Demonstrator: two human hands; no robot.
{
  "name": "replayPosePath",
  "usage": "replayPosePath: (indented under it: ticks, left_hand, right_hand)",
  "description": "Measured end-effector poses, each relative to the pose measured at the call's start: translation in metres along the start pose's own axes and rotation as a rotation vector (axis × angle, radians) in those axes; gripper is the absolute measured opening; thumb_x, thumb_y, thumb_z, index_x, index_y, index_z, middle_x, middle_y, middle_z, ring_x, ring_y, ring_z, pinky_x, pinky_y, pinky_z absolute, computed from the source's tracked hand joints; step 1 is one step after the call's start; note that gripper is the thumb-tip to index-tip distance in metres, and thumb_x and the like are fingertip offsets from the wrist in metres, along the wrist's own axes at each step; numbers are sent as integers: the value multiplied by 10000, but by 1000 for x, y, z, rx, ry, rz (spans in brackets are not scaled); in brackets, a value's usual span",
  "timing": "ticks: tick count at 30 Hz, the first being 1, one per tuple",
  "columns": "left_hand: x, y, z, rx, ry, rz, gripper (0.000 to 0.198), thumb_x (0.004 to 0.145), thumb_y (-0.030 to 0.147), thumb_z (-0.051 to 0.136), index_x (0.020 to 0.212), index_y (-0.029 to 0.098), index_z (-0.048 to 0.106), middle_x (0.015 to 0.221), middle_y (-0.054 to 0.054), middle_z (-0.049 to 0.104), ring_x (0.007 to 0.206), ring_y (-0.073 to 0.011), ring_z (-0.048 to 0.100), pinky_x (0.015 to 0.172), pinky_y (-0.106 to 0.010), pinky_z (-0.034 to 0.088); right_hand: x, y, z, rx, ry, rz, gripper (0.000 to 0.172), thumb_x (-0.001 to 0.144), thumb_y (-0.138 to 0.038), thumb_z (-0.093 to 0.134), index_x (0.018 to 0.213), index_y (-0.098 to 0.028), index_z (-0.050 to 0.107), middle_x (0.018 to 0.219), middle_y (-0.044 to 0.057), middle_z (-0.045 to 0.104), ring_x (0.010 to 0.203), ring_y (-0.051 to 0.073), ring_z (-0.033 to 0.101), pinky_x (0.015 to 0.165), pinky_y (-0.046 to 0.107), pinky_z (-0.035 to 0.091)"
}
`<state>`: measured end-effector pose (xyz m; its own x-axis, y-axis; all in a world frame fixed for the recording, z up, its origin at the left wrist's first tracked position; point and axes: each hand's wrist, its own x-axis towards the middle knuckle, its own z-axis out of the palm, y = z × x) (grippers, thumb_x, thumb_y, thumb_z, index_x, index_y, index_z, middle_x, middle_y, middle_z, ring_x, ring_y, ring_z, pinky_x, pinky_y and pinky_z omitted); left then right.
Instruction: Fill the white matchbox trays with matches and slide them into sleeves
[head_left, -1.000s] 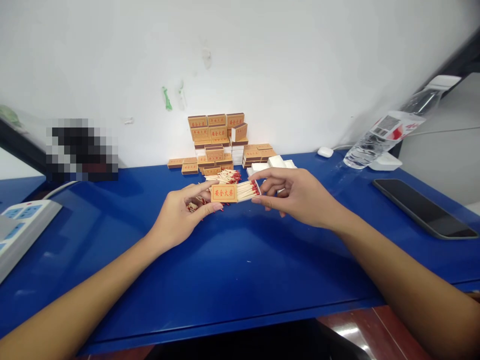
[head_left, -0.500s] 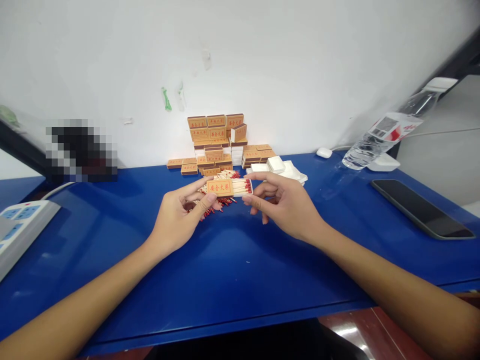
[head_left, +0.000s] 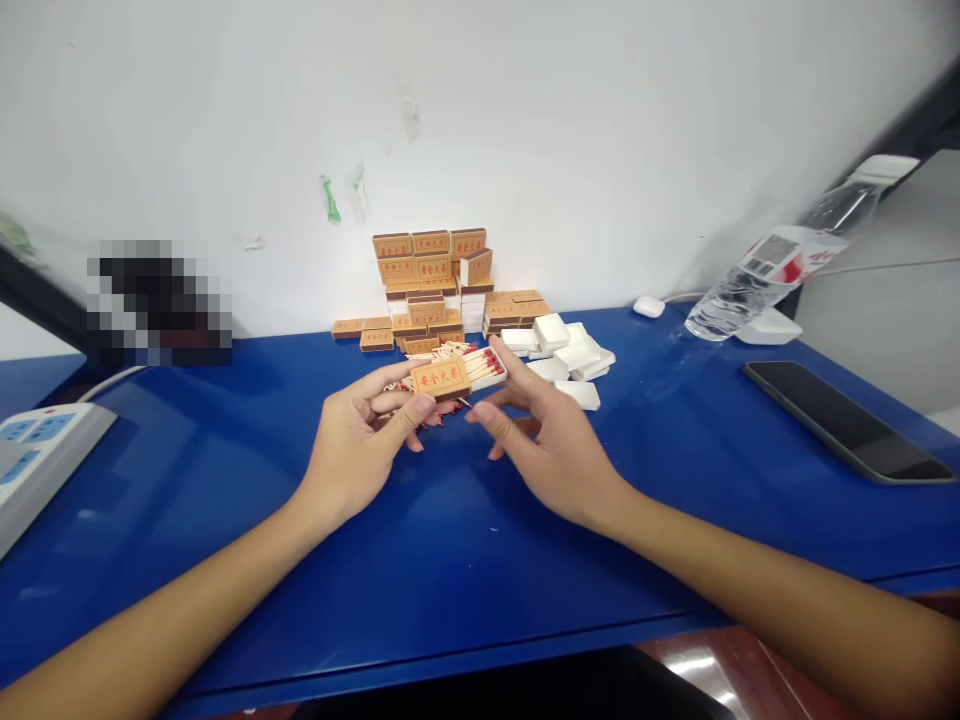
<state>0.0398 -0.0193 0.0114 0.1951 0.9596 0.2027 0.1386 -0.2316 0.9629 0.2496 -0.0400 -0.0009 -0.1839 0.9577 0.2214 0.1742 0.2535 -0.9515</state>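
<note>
A matchbox [head_left: 441, 379] with a yellow-orange printed sleeve is held above the table, tilted with its right end higher. My left hand [head_left: 360, 430] grips the sleeve, thumb on the near side and fingers behind. From the sleeve's right end sticks a white tray [head_left: 501, 378] filled with red-headed matches [head_left: 484, 364]. My right hand [head_left: 555, 430] has its index fingertip at the tray's end; the thumb is apart, below the box. Behind and under the held box lies a heap of loose matches [head_left: 450, 348], partly hidden by my left hand.
Several matchboxes [head_left: 433, 268] are stacked against the wall. White trays [head_left: 577, 352] lie piled right of them. A water bottle [head_left: 780, 262], a white charger [head_left: 769, 326] and a phone [head_left: 847, 420] are on the right; a power strip [head_left: 49, 455] is at far left on the blue table [head_left: 450, 580].
The matchbox's right end has tipped up. My right thumb has come off the tray and moved left below it, baring more white trays behind.
</note>
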Motion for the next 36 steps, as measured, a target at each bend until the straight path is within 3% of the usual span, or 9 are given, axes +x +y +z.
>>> replayPosePath:
  ticks: [5, 9, 14, 19, 22, 24, 26, 29, 36]
  left_hand:
    - [-3, 1, 1, 12, -10, 34, 573, 896, 461, 758, 1361, 141, 661, 871, -74, 808, 743, -188, 743, 562, -247, 602]
    - [-7, 0, 2, 55, -25, 46, 600, 866, 457, 787, 1387, 189, 655, 982, -67, 811, 745, -179, 728, 605, -270, 613]
    - [3, -1, -7, 136, -52, 66, 609, 864, 459, 788, 1407, 220, 648, 1047, -72, 802, 757, -183, 722, 666, -302, 614]
    - [48, -3, -81, 471, 28, 182, 592, 854, 565, 741, 1332, 216, 711, 1254, -79, 753, 1067, -275, 714, 935, -393, 593]
    - [72, -19, -132, 755, 121, 71, 698, 793, 642, 737, 1339, 208, 708, 1205, -87, 771, 960, -298, 731, 905, -420, 583]
    - [79, -34, -150, 840, 69, 42, 640, 827, 668, 667, 1275, 218, 747, 1185, -82, 779, 963, -308, 729, 918, -420, 565]
    - [82, -46, -153, 914, 35, 46, 625, 847, 666, 628, 1265, 217, 751, 1193, -96, 774, 991, -318, 722, 935, -426, 550]
    - [80, -54, -140, 1098, 164, 95, 670, 813, 653, 667, 1267, 166, 740, 1198, -146, 759, 1077, -346, 697, 1014, -455, 505]
    - [85, -55, -120, 1046, 287, 136, 570, 851, 571, 707, 1265, 179, 706, 997, -96, 800, 948, -299, 730, 928, -426, 514]
  right_hand:
    - [-12, -3, 11, -27, -226, -83, 897, 1002, -285, 572, 1680, -354, -11, 1508, 114, 546, 1081, 220, 671, 823, 392, 629]
    - [-14, -7, 11, -6, -285, -104, 963, 987, -253, 578, 1666, -374, -94, 1540, 110, 514, 1153, 230, 640, 839, 392, 620]
    - [-14, -2, 10, -54, -324, -56, 1045, 966, -287, 621, 1647, -395, -164, 1516, 133, 521, 1034, 227, 674, 715, 381, 631]
    - [-5, 1, -1, -125, -134, -201, 871, 940, -204, 600, 1666, -382, 153, 1494, 108, 523, 994, 201, 649, 675, 336, 613]
    - [2, -2, -10, -196, -66, -215, 666, 935, -193, 590, 1568, -309, 416, 1384, 105, 588, 916, 179, 647, 621, 306, 580]
    - [4, -3, -14, -234, -55, -221, 513, 931, -196, 596, 1438, -265, 557, 1297, 100, 623, 899, 173, 646, 612, 292, 565]
    - [5, -4, -15, -265, -71, -244, 364, 929, -191, 595, 1284, -243, 653, 1191, 82, 651, 870, 161, 647, 609, 280, 549]
    - [4, -4, -16, -303, -106, -276, 228, 924, -168, 588, 1105, -226, 713, 1071, 54, 667, 789, 132, 635, 604, 269, 522]
    - [7, -1, -15, -410, -133, -299, 178, 936, -169, 566, 995, -203, 731, 956, 42, 678, 716, 122, 601, 618, 282, 485]
